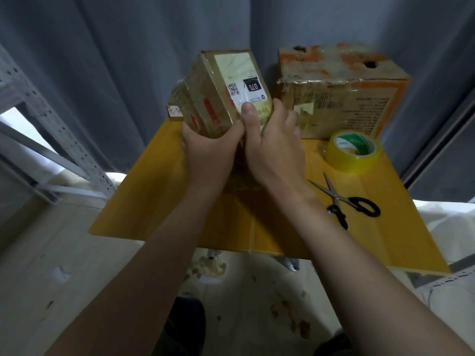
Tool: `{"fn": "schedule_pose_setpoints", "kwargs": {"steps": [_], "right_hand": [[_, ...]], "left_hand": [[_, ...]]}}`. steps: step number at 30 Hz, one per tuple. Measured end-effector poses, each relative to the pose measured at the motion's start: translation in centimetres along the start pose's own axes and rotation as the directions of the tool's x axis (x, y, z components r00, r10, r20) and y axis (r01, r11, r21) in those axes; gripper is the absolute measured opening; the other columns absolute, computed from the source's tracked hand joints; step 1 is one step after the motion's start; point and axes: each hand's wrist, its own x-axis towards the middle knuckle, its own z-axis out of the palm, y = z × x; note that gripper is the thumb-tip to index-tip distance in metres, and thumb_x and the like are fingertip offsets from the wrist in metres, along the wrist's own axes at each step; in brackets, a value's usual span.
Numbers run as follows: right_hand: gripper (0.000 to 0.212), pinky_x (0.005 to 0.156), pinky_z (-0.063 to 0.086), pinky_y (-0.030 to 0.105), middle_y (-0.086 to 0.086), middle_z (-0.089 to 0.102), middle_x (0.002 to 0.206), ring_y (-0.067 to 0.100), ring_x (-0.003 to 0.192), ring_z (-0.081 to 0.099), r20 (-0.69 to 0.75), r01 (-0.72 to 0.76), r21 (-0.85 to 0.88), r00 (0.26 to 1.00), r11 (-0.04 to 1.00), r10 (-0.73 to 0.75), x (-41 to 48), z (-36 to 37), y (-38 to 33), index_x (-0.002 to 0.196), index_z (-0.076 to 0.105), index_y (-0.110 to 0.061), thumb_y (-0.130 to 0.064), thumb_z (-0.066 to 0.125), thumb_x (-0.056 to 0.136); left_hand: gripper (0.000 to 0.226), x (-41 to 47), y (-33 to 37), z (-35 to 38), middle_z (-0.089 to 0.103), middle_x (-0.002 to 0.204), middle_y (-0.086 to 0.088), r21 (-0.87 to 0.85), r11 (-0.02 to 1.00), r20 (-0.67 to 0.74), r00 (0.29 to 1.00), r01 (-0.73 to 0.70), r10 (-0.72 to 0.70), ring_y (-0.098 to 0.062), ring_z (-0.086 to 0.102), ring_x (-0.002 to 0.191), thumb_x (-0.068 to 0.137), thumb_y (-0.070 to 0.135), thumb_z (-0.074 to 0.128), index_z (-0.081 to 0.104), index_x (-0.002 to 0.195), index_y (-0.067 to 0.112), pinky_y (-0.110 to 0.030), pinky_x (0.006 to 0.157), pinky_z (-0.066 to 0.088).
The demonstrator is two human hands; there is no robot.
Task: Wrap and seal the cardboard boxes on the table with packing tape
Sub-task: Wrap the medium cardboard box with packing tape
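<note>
A small cardboard box (221, 91) with a white shipping label and glossy tape over it is held tilted above the yellow table (159, 201). My left hand (208, 152) grips its lower left corner from below. My right hand (272, 142) grips its lower right side, thumb pressed on the label face. A larger worn box (339, 91) with orange print and torn holes stands at the back right. A roll of yellowish packing tape (353, 151) lies flat in front of it.
Black-handled scissors (344, 199) lie open on the table to the right of my right forearm. A small box end with red writing (174, 111) peeks out behind the held box. Grey curtains hang behind; a metal rack (51, 140) stands left.
</note>
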Motion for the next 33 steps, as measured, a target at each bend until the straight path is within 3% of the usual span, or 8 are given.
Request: {"fn": "schedule_pose_setpoints", "kwargs": {"steps": [5, 15, 19, 22, 25, 28, 31, 33], "right_hand": [[0.064, 0.069, 0.040, 0.038, 0.000, 0.065, 0.097, 0.021, 0.087, 0.062, -0.036, -0.077, -0.038, 0.997, 0.996, 0.075, 1.0, -0.5, 2.1, 0.106, 0.061, -0.017, -0.070, 0.025, 0.103], [0.063, 0.049, 0.026, 0.031, -0.010, 0.042, 0.044, 0.010, 0.040, 0.040, -0.210, -0.061, 0.213, 0.972, 0.975, 0.107, 3.1, -1.5, 4.5, 0.049, 0.042, -0.025, -0.038, 0.045, 0.111], [0.062, 0.050, 0.027, 0.033, -0.005, 0.042, 0.047, 0.009, 0.042, 0.035, -0.156, -0.104, 0.313, 0.975, 0.944, 0.160, 3.1, -2.0, 4.6, 0.051, 0.043, -0.020, -0.034, 0.047, 0.111], [0.058, 0.061, 0.046, 0.026, -0.003, 0.063, 0.060, 0.010, 0.056, 0.059, 0.022, -0.234, 0.495, 0.966, 0.837, 0.257, 3.2, -2.8, 3.8, 0.064, 0.061, -0.017, -0.045, 0.042, 0.111], [0.070, 0.093, 0.059, 0.031, -0.001, 0.077, 0.111, 0.004, 0.091, 0.074, 0.297, -0.355, 0.559, 0.929, 0.749, 0.218, 3.7, -3.9, 3.7, 0.128, 0.069, -0.018, -0.066, 0.023, 0.107], [0.057, 0.071, 0.061, 0.017, -0.025, 0.073, 0.105, -0.012, 0.083, 0.071, 0.512, -0.402, 0.561, 0.855, 0.723, 0.078, 3.1, -4.3, 4.3, 0.146, 0.048, -0.041, -0.069, 0.020, 0.106], [0.055, 0.092, 0.057, 0.032, -0.009, 0.073, 0.125, 0.014, 0.118, 0.069, 0.469, -0.408, 0.523, 0.871, 0.748, 0.148, 3.1, -3.4, 3.9, 0.137, 0.060, -0.038, -0.069, 0.029, 0.105], [0.053, 0.080, 0.054, 0.020, -0.012, 0.065, 0.119, 0.008, 0.113, 0.064, 0.306, -0.339, 0.494, 0.930, 0.801, 0.205, 3.4, -2.8, 3.4, 0.139, 0.055, -0.025, -0.063, 0.043, 0.105]], "left_hand": [[0.097, -1.3, -0.1, 0.3, 0.061, 0.134, 0.003, -0.036, 0.999, 0.008, 0.999, -0.033, 0.033, -0.016, 0.064, 0.119, 0.064, 0.045, 0.086, 0.043, 0.148, 0.022, -0.039, 0.096, 0.060], [0.094, -1.3, -0.1, -0.1, 0.069, 0.128, -0.004, -0.162, 0.987, 0.134, 0.991, -0.003, 0.025, -0.024, 0.073, 0.111, 0.064, 0.037, 0.086, 0.047, 0.146, 0.016, -0.042, 0.085, 0.065], [0.100, -1.3, 0.1, -0.6, 0.070, 0.127, -0.004, -0.163, 0.987, 0.171, 0.985, -0.010, 0.038, -0.025, 0.073, 0.110, 0.057, 0.047, 0.082, 0.048, 0.146, 0.019, -0.043, 0.083, 0.065], [0.087, -0.7, 0.3, -1.2, 0.073, 0.118, -0.006, -0.212, 0.977, 0.210, 0.974, -0.035, 0.081, -0.022, 0.076, 0.099, 0.061, 0.042, 0.082, 0.054, 0.139, 0.016, -0.038, 0.074, 0.064], [0.078, -0.5, 0.2, -1.5, 0.071, 0.108, -0.011, -0.294, 0.956, 0.269, 0.960, 0.012, 0.071, -0.023, 0.075, 0.086, 0.067, 0.034, 0.079, 0.055, 0.137, 0.008, -0.037, 0.065, 0.061], [0.074, -0.1, -0.3, -1.5, 0.064, 0.134, -0.026, -0.340, 0.939, 0.343, 0.936, 0.047, 0.077, -0.045, 0.067, 0.116, 0.079, 0.031, 0.076, 0.050, 0.144, 0.006, -0.059, 0.092, 0.059], [0.067, 0.5, -0.5, -1.5, 0.065, 0.136, -0.022, -0.273, 0.960, 0.259, 0.956, -0.062, 0.136, -0.025, 0.071, 0.114, 0.090, 0.024, 0.072, 0.045, 0.150, 0.011, -0.039, 0.089, 0.061], [0.066, 0.8, -0.6, -1.5, 0.062, 0.141, -0.015, -0.157, 0.969, 0.185, 0.958, -0.193, 0.221, -0.012, 0.068, 0.116, 0.091, 0.023, 0.069, 0.041, 0.151, 0.019, -0.025, 0.087, 0.058]]}}
